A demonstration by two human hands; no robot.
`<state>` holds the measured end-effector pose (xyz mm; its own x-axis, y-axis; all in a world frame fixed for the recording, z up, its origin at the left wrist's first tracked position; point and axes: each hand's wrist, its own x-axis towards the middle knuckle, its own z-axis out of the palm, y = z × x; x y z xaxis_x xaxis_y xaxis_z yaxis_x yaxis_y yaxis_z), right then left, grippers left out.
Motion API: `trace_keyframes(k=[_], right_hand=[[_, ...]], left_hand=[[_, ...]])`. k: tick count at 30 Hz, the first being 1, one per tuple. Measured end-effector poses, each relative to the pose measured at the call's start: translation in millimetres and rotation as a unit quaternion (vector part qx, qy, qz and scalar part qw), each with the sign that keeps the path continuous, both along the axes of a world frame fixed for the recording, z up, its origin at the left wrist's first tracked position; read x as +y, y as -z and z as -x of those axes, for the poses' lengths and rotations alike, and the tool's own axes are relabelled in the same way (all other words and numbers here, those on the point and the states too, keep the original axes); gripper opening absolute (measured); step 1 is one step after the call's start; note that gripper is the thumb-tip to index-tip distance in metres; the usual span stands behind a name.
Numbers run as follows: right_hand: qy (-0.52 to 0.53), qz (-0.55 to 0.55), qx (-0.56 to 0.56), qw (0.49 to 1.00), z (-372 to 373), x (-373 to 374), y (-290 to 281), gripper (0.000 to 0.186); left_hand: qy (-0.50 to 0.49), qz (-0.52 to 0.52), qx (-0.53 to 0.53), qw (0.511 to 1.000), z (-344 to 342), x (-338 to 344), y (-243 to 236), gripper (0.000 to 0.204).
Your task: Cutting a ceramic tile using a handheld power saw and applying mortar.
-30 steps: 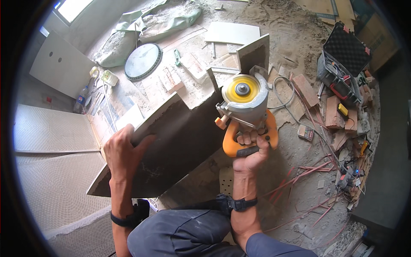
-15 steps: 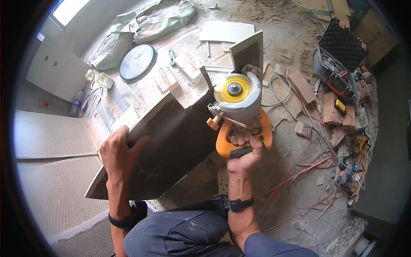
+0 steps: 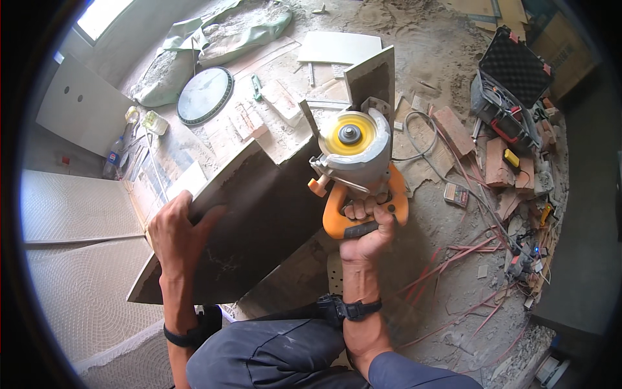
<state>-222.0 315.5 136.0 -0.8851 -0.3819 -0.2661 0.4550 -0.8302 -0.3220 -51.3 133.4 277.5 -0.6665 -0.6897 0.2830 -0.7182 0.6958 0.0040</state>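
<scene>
My left hand (image 3: 176,233) is closed round the upper-left edge of a large tile (image 3: 253,220), thumb against its dark underside. The tile stands tilted in front of my knees, with a notch cut in its far edge. My right hand (image 3: 366,240) wraps the orange D-shaped handle of a handheld tile saw (image 3: 363,165), which points away from me. Its round yellow blade (image 3: 348,136) faces up, blurred as if turning, half ringed by a grey guard. The blade is beside the tile's right end. Behind the saw, a narrower tile piece (image 3: 372,81) stands upright.
At the far left, a round grey lid-like disc (image 3: 205,96) lies near green sacks (image 3: 246,32). A flat white board (image 3: 340,48) lies farther back. On the right are an open tool case (image 3: 505,97), bricks (image 3: 453,129), cables and red tubing (image 3: 447,269). Patterned tiles (image 3: 84,207) flank my left.
The whole view has shifted very slightly. Both hands keep their holds, and the saw and tile stay in nearly the same place relative to each other.
</scene>
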Motion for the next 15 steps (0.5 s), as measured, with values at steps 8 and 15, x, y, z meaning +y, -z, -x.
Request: trace_keyframes(k=[8, 15], right_hand=[[-0.021, 0.034, 0.02, 0.999, 5, 8, 3, 0.026], [-0.025, 0.038, 0.001, 0.999, 14, 13, -3, 0.027]], left_hand=[[-0.017, -0.015, -0.003, 1.0, -2, -2, 1, 0.049], [-0.019, -0.018, -0.006, 1.0, -2, -2, 0, 0.048]])
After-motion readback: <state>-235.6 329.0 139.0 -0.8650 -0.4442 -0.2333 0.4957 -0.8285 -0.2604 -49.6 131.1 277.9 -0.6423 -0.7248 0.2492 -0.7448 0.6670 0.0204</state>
